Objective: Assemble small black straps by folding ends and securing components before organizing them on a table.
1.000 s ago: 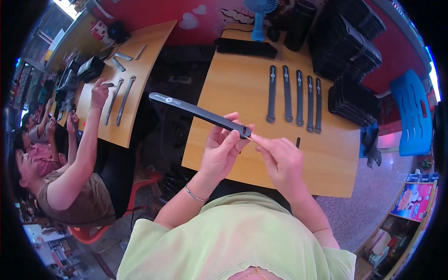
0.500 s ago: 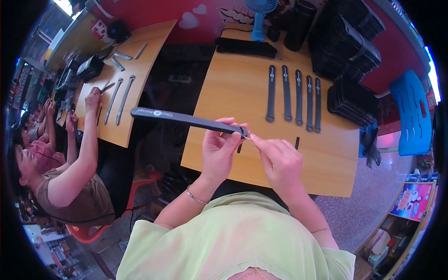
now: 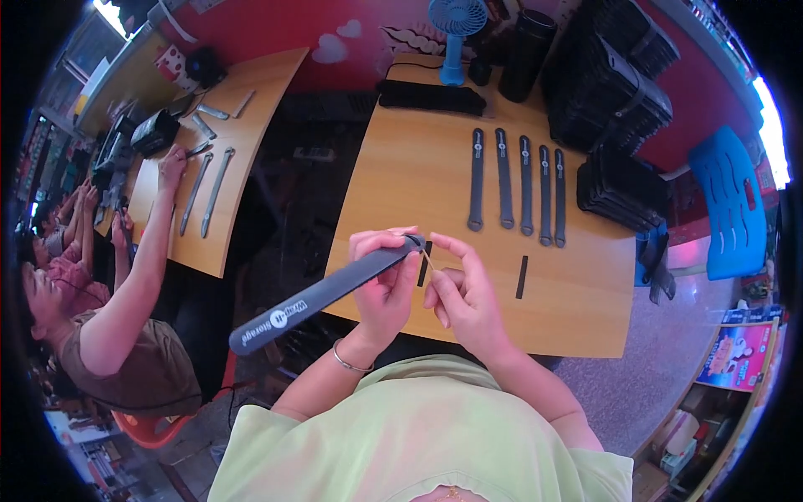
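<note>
Wht lettering (image 3: 293, 308), rnd logo (image 3: 278, 319) on dk strap (image 3: 333, 289); poster (image 3: 736, 358) lettered.

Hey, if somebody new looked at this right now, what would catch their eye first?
Probably the long dark grey strap with white lettering, held near the centre in the left hand and slanting down leftward, with a thin tan stick in the right hand by its upper end. Beyond, five narrow dark grey straps lie in a row on the light-brown wooden table. At far right stands a bright blue slotted plastic panel.
</note>
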The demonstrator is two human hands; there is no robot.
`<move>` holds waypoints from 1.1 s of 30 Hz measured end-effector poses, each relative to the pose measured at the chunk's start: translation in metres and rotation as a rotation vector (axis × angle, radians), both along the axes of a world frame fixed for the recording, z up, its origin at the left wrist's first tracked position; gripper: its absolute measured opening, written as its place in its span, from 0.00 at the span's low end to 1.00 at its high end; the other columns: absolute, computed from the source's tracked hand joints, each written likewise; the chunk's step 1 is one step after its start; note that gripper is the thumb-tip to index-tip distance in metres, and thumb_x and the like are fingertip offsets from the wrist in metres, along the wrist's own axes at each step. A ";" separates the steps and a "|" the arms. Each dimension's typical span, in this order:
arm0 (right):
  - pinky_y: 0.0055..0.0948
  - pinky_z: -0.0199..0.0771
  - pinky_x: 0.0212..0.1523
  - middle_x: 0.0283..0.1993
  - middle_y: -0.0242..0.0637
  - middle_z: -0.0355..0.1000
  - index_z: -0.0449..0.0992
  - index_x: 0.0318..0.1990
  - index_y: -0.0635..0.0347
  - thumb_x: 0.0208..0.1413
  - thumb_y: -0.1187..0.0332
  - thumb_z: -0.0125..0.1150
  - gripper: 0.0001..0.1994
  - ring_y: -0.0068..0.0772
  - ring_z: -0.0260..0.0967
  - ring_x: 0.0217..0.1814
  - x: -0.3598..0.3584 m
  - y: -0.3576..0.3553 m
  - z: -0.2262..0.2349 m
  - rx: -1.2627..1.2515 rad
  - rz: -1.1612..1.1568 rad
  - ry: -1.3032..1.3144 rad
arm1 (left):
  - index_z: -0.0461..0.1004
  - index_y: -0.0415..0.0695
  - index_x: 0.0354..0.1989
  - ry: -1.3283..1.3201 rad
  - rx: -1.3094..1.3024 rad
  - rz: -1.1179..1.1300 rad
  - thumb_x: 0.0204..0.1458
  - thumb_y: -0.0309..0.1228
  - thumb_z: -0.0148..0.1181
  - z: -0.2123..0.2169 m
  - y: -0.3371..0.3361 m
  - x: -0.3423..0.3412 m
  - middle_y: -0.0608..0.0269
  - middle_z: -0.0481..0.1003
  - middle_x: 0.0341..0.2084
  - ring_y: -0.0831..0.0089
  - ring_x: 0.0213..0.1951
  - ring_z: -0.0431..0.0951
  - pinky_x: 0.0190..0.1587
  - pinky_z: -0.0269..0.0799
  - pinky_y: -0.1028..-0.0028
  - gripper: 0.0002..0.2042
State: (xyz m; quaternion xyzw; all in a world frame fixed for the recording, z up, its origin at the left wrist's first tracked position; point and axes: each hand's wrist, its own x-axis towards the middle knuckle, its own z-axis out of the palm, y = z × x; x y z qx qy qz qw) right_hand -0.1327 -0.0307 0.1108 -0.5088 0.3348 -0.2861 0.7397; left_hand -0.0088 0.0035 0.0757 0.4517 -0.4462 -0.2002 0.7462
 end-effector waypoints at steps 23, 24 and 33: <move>0.26 0.74 0.28 0.34 0.42 0.76 0.72 0.44 0.62 0.53 0.76 0.58 0.10 0.30 0.77 0.31 0.011 -0.016 -0.013 -0.814 -0.215 0.250 | 0.52 0.40 0.63 0.473 0.253 -0.272 0.55 0.19 0.53 0.009 -0.005 0.008 0.60 0.73 0.39 0.76 0.43 0.75 0.46 0.72 0.77 0.27; 0.26 0.74 0.28 0.34 0.42 0.76 0.72 0.44 0.62 0.53 0.76 0.58 0.10 0.30 0.77 0.31 0.010 -0.015 -0.016 -0.812 -0.218 0.253 | 0.52 0.40 0.63 0.473 0.255 -0.275 0.55 0.19 0.53 0.007 -0.006 0.004 0.60 0.73 0.39 0.76 0.43 0.75 0.46 0.72 0.77 0.27; 0.20 0.73 0.31 0.34 0.43 0.77 0.74 0.44 0.68 0.54 0.80 0.55 0.10 0.23 0.75 0.32 0.005 -0.020 -0.017 -0.652 -0.127 0.321 | 0.57 0.35 0.61 0.309 0.286 -0.205 0.52 0.17 0.55 -0.013 -0.007 0.003 0.61 0.70 0.41 0.74 0.44 0.75 0.45 0.75 0.77 0.26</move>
